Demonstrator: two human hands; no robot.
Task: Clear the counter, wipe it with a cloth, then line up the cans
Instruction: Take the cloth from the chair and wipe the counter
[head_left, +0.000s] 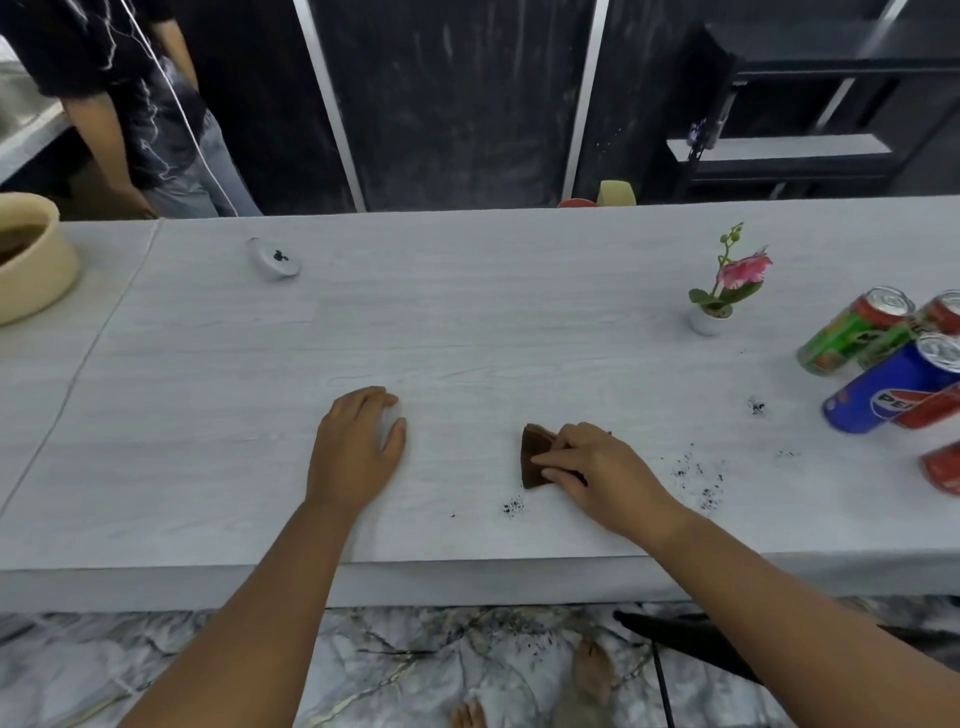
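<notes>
Brown cloth (535, 453) juts left from clamped right grip (597, 473); left grip (353, 447) seemingly cups pale object (390, 418).

**One head-worn view, angled down over the counter**

The single wide-angle camera sits at the person's head and faces forward and down. Both forearms enter from the bottom edge, and the left hand (358, 441) and right hand (597, 467) lie close below, near mid-frame. The pale grey wood-grain counter (467, 322) spans the full width, with marbled floor tiles (363, 654) beneath and dark wall panels (457, 104) beyond.

I note the nearest red can (943, 470) cut by the right edge, and the brown cloth (535, 452) half hidden under the right hand (597, 467).
</notes>
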